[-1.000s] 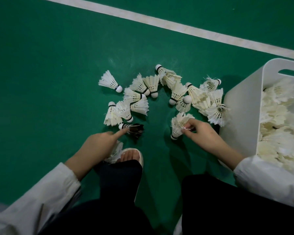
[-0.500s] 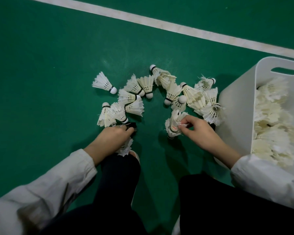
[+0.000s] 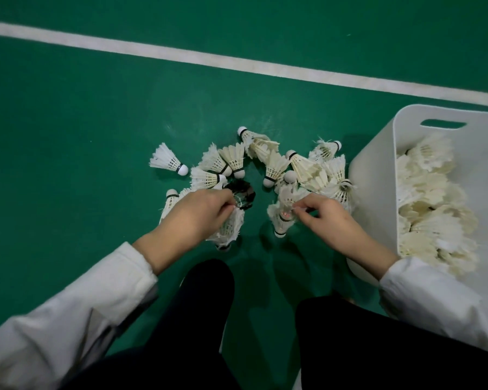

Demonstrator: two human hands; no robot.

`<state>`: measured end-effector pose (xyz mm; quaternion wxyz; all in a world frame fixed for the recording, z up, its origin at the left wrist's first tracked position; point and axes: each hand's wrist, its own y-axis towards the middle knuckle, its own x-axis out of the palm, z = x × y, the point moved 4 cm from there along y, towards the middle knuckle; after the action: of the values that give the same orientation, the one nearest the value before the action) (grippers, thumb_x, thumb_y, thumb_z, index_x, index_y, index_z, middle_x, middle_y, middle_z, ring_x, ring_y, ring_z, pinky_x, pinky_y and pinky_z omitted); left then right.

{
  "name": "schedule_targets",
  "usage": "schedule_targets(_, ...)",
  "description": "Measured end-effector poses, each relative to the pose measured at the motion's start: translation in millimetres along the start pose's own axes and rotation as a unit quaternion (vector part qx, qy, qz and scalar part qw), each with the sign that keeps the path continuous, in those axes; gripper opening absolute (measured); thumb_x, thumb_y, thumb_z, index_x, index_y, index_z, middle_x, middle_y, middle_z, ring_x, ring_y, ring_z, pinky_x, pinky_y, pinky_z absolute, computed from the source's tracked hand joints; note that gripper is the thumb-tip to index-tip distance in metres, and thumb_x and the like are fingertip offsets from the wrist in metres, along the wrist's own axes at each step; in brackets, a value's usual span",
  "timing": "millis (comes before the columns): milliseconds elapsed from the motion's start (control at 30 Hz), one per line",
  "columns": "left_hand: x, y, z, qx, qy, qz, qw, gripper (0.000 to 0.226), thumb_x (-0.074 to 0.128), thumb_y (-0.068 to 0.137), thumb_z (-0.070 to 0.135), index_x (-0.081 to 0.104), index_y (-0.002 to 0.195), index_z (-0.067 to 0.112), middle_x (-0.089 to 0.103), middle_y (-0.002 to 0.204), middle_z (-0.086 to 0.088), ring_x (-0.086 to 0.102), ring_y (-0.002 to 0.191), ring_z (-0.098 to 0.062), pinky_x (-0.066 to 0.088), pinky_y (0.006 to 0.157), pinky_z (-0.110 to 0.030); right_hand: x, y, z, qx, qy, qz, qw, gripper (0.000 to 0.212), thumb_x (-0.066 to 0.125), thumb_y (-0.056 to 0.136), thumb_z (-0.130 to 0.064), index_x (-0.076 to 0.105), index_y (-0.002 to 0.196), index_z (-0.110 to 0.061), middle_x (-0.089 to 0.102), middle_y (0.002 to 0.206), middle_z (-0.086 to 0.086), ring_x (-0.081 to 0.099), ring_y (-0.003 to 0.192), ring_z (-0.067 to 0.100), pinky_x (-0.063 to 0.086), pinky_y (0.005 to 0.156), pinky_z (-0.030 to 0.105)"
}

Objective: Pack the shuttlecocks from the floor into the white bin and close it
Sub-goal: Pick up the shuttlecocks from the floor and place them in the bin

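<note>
Head view. Since the earlier frame, both hands have closed in on the shuttlecock heap: the left hand (image 3: 197, 213), which was pointing a finger at the dark shuttlecock (image 3: 244, 194), now has its grip clenched on a white shuttlecock (image 3: 228, 229), fingertips touching the dark one; whether it also grasps the dark one cannot be told. The right hand (image 3: 326, 218), fingers pinched, grasps the feathers of a short stack of shuttlecocks (image 3: 283, 215), cork end toward the person.

All places below are given relative to the white bin (image 3: 373, 192), which stands open on the green floor (image 3: 68, 136).
- Loose shuttlecocks (image 3: 273, 164) lie in an arc left of the bin; the nearest touch or almost touch its left wall.
- One single shuttlecock (image 3: 168, 160) lies farthest left, apart from the others.
- Packed shuttlecocks (image 3: 431, 204) fill the bin's inside.
- A white court line (image 3: 181, 56) runs beyond the bin, sloping toward it.
- White sleeves (image 3: 68, 319) and dark trouser legs (image 3: 206, 319) occupy the near edge.
</note>
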<state>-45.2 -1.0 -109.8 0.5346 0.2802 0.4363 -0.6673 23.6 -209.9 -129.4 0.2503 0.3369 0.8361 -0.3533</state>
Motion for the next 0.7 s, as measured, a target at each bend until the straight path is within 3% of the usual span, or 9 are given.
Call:
schedule_targets(367,-79.7,42.9,115.9,0.149,0.045,0.03,0.987,0.014,0.047,0.093,0.02,0.058,0.096,0.012,0.067,0.091,-0.002,0.059,0.081,-0.022,0.049,0.072,-0.039,-108.2,-50.6,-4.4,-0.036,0.09,0.212,0.972,0.012,0.056,0.09,-0.014,0.067,0.093,-0.017,0.061,0.089,-0.002,0.057,0.084,0.01,0.044,0.073,0.018)
schedule_targets(467,-90.7,54.5,158.7,0.205,0.054,0.026,0.977,0.013,0.049,0.092,0.02,0.059,0.095,0.012,0.067,0.086,-0.002,0.06,0.077,-0.021,0.05,0.071,-0.039,-133.8,-78.1,19.0,-0.01,0.116,0.272,0.955,0.012,0.057,0.089,-0.016,0.065,0.087,-0.024,0.062,0.089,-0.004,0.058,0.085,0.011,0.048,0.072,0.022)
schedule_targets(567,-88.4,66.9,200.8,0.239,0.074,-0.003,0.968,0.015,0.05,0.092,0.021,0.059,0.098,0.012,0.067,0.089,-0.002,0.06,0.079,-0.019,0.05,0.073,-0.039,-153.4,-105.9,53.9,0.03,0.112,0.327,0.938,0.01,0.058,0.089,-0.019,0.067,0.088,-0.019,0.06,0.093,-0.001,0.057,0.086,0.012,0.044,0.07,0.016)
schedule_targets(700,-66.9,80.8,242.0,0.269,0.085,-0.037,0.959,0.015,0.05,0.092,0.023,0.06,0.101,0.014,0.067,0.089,-0.001,0.059,0.078,-0.018,0.05,0.072,-0.038,-161.5,-129.0,106.7,0.103,0.082,0.327,0.936,0.013,0.058,0.089,-0.024,0.069,0.09,-0.018,0.054,0.093,-0.002,0.054,0.072,0.008,0.042,0.062,0.02)
